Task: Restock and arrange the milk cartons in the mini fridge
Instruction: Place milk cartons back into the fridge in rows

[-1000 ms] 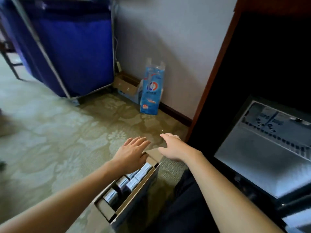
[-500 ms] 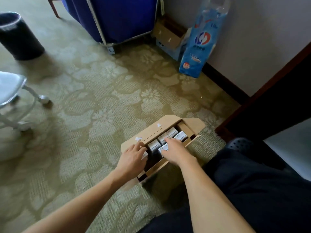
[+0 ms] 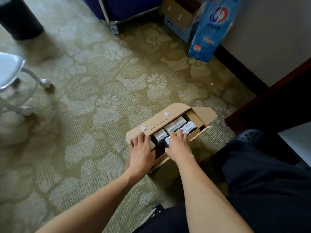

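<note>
Soft daylight is falling from the left across the pale green floral carpet (image 3: 101, 98), and the black cylindrical bin (image 3: 18, 19) is throwing a smeared shadow rightward. The right side is lying dim; the edges are bending and softening.

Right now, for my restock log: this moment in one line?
left hand: on cardboard box edge; right hand: on milk cartons; box open on carpet

Both hands dropped from hovering above the cardboard box (image 3: 159, 120). Left hand (image 3: 142, 150) now rests on the flap edge at the box's near end. Right hand (image 3: 179, 145) lies just beside it, fingers over the milk cartons (image 3: 170, 127). Head view tipped down toward the floor.
</note>
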### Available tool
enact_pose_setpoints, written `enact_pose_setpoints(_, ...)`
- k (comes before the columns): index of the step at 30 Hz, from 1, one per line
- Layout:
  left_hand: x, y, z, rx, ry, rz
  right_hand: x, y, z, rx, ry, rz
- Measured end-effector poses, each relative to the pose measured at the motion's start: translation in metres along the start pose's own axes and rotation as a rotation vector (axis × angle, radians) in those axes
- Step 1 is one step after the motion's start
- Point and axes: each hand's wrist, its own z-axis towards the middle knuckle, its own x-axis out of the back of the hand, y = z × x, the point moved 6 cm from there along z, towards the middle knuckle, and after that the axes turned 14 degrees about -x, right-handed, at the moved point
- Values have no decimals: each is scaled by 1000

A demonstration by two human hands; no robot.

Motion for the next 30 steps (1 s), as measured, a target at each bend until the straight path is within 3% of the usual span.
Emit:
enact_pose_setpoints(9,-7,-1,-1,-20,34,51,-11,-8,-1,-7,50,-129)
enact_pose_setpoints(14,-7,-3,-1,-25,23,4,-10,-16,-4,50,72,-154)
enact_pose_setpoints(19,-2,-5,-2,-12,45,-39,1,-31,-21,149,115,-343)
enact_pose_setpoints(25,18,-4,0,42,51,-150,11,-25,-37,84,-59,-205)
enact_pose_setpoints(30,34,-2,-2,8,-2,-179,22,-25,-53,140,-45,-261)
